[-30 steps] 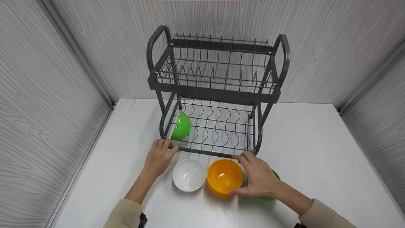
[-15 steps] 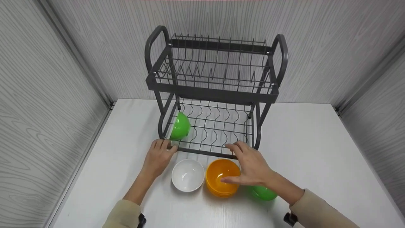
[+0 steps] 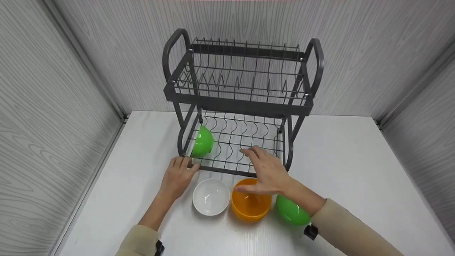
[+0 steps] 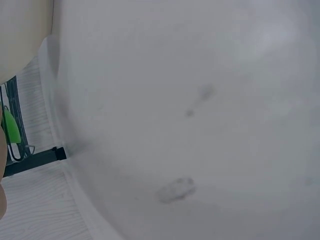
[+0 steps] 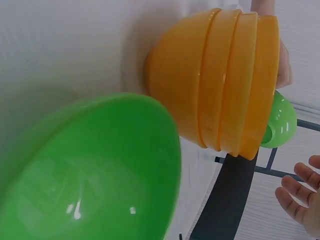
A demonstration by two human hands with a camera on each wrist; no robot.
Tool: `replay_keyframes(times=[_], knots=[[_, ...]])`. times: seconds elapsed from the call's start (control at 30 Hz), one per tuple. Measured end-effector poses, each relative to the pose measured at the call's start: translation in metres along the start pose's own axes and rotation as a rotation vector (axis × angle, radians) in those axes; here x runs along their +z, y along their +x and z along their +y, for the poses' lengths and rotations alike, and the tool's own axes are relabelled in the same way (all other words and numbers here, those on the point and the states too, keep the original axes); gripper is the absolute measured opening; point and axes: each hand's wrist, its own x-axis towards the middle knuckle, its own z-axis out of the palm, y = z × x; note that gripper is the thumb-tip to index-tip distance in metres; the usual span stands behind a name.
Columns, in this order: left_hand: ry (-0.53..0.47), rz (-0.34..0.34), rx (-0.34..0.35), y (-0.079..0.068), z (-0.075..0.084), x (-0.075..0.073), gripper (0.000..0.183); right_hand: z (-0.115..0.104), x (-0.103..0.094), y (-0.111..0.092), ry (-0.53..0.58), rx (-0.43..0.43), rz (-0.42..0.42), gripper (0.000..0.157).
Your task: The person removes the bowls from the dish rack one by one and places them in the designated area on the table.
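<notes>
My left hand (image 3: pixel 177 179) grips the front left corner of the lower shelf of a dark two-tier dish rack (image 3: pixel 238 104). On that shelf, near the left side, a green bowl (image 3: pixel 203 143) stands tilted on its edge. My right hand (image 3: pixel 269 174) hangs with fingers spread over a stack of orange bowls (image 5: pixel 200 80) and the shelf's front rail, holding nothing. Left of the stack sits a white bowl (image 3: pixel 211 197). A second green bowl (image 5: pixel 100 175) stands right of the orange stack, partly under my right forearm in the head view.
The rack's upper tier (image 3: pixel 245 85) with upright wire slots overhangs the lower shelf. Grey wood-grain panels (image 3: pixel 355 57) enclose the white table (image 3: pixel 341 153) at the back and both sides.
My right hand has moved left and forward, from beside the orange bowls to over them and the shelf front. The right green bowl shows more now. My left hand has stayed on the rack.
</notes>
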Motion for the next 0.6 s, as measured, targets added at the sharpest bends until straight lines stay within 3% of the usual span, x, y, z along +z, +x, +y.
replay_keyframes(times=[0.23,0.6], knots=[[0.006,-0.005,-0.012,0.000,0.002,0.000,0.017,-0.005,0.001,0.020,-0.032,-0.010,-0.011,0.109],[-0.003,0.005,-0.004,0.001,0.001,0.000,0.011,-0.012,0.002,0.052,-0.054,-0.021,-0.071,0.111]])
